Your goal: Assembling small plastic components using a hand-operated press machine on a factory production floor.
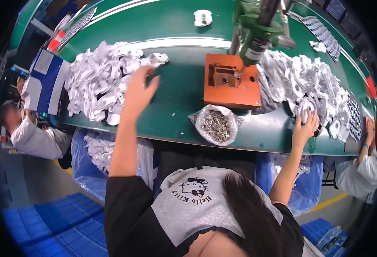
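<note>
My left hand [140, 91] reaches over the right edge of a heap of white moulded plastic parts [97, 81]. Its thumb and fingers are apart, and nothing shows between them. Just beyond the fingertips lies one white part [157, 59] at the heap's edge. At the right, my right hand [306, 125] has its fingers closed over a rounded white plastic part [307, 106], at the near side of a second heap of white parts [310, 77]. Between the hands, an orange fixture block [232, 96] with a recessed seat sits beneath a green press [257, 36].
A plastic-lined bowl of small metal pins [217, 125] stands before the fixture. Bags of white parts hang in blue bins [83, 165] below the bench's near edge. A blue-and-white machine [47, 83] is at left. People work at both sides. One white part [202, 17] lies farther back.
</note>
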`<control>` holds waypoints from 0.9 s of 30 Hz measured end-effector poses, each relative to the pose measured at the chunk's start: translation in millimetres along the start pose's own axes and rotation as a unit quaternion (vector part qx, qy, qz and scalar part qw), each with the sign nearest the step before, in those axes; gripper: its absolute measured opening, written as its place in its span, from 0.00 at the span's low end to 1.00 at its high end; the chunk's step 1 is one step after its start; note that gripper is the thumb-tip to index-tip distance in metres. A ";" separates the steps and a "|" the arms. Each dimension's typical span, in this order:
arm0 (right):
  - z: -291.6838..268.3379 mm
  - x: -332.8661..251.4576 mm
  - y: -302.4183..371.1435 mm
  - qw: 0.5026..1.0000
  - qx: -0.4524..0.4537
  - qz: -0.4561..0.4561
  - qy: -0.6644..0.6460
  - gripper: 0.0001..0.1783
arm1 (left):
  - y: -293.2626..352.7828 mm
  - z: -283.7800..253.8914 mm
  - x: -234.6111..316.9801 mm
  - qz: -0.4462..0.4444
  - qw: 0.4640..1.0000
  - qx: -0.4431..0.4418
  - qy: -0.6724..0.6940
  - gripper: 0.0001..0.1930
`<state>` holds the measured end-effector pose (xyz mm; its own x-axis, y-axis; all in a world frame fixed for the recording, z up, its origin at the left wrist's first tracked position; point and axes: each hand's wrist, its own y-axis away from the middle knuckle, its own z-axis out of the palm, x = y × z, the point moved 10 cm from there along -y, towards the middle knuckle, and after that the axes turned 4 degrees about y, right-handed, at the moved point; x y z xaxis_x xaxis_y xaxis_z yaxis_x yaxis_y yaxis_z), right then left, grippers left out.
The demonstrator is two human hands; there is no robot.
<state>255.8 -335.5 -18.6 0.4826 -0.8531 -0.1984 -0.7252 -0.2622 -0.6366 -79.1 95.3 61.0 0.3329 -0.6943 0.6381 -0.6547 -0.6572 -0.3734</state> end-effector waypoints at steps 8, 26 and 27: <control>1.5 -11.7 -3.8 0.999 0.009 -0.014 -0.043 0.09 | 51.6 -69.8 -104.6 -0.100 0.977 0.081 -0.173 0.23; -58.6 -19.2 -15.5 0.959 0.063 0.160 -0.223 0.11 | 19.0 -20.7 -67.6 -0.142 0.988 0.006 0.057 0.16; -54.7 -16.8 -19.2 0.962 0.043 0.180 -0.201 0.12 | 24.8 -2.6 -48.2 -0.146 0.972 -0.022 0.183 0.16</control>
<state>234.8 -340.8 37.8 0.3711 -0.6332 -0.6793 -0.8462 0.0707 -0.5281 -113.2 113.2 22.8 0.2509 -0.3232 0.9124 -0.5996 -0.7919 -0.1156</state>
